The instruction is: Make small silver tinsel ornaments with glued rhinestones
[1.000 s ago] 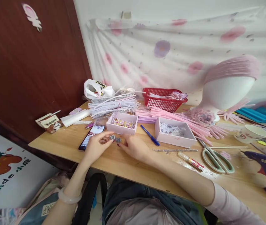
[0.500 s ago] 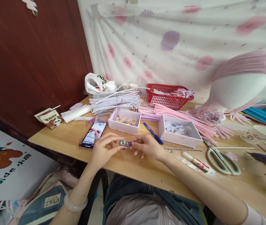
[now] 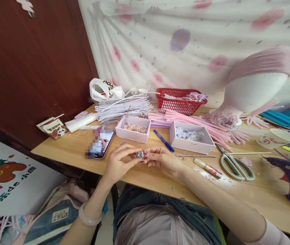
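A small silver tinsel piece [image 3: 139,154] sits between the fingertips of both hands, over the front part of the wooden surface [image 3: 140,177]. The left hand [image 3: 121,162] has its fingers drawn narrow on the piece's left side, index finger along the upper edge and thumb below. The right hand [image 3: 161,160] meets it from the other side, thumb and finger close together at the right edge, the remaining fingers curled beneath. So both hands hold the one piece, its glittery middle showing in the gap between them; whether its underside touches the fingers cannot be told.

Just behind the left knuckles, partly covered by them, shows another silver bit [image 3: 123,143]. The smartphone [image 3: 101,144] lies left of that hand. Beyond the hands stand a pale bead box [image 3: 131,136], with yellow and pink beads inside, and a second pale box [image 3: 193,147] holding white looped pieces; a blue pen [image 3: 164,140] lies between the boxes. To the right of the right hand are a silver tinsel stem [image 3: 195,156], a glue tube [image 3: 208,168] and green-handled scissors [image 3: 237,167].
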`<action>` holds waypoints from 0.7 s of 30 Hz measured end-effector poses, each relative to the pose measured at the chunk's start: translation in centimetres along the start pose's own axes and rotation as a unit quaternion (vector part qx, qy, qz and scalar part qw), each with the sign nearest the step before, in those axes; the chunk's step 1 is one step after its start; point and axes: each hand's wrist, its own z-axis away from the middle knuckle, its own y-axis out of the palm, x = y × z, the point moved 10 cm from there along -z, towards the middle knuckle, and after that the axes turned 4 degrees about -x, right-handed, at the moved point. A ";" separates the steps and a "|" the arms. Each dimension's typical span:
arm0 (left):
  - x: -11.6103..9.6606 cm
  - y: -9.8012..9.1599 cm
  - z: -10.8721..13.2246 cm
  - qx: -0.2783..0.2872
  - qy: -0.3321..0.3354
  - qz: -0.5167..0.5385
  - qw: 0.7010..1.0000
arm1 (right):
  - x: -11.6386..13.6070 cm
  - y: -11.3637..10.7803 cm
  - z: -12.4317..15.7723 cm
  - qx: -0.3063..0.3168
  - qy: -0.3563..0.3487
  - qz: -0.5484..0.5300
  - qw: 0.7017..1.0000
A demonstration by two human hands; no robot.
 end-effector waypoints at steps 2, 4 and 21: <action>-0.3 0.0 0.1 -0.004 0.020 -0.019 1.000 | 0.0 0.0 0.0 0.002 -0.001 -0.010 1.000; -0.5 0.0 0.2 -0.009 0.041 -0.033 0.999 | 0.0 0.0 0.0 0.001 -0.002 -0.019 1.000; -0.4 -0.1 0.6 -0.029 0.067 -0.110 0.991 | 0.5 -0.2 -0.7 -0.003 -0.024 0.035 0.999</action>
